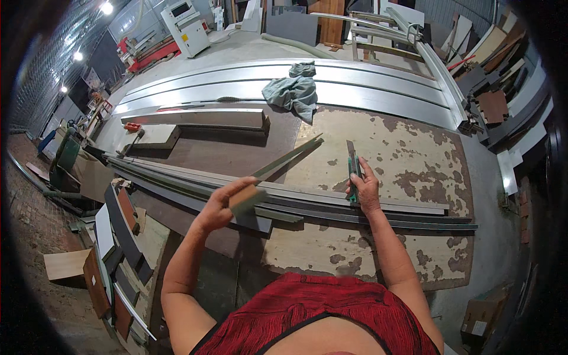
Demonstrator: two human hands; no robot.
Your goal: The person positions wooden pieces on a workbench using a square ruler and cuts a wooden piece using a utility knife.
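Note:
My left hand (223, 204) is closed around a narrow strip of board with a tan face and grey-green edges. Its near end (247, 201) is blurred, and a slim length (290, 158) seems to run on from it, slanting up to the right. In my right hand (365, 188) is a green utility knife (354, 171), its blade out and pointing away from me. Below both hands several long, thin grey and dark strips (378, 208) lie across the worktable (331, 251), whose pale surface is patchy and worn.
A grey-green cloth (293, 92) lies on the silver sliding table (378, 83) at the back. Left of it are a long boxed panel (195, 118) and a hammer-like tool (139, 136). Board offcuts (115, 254) are stacked at lower left; a carton (485, 316) stands at lower right.

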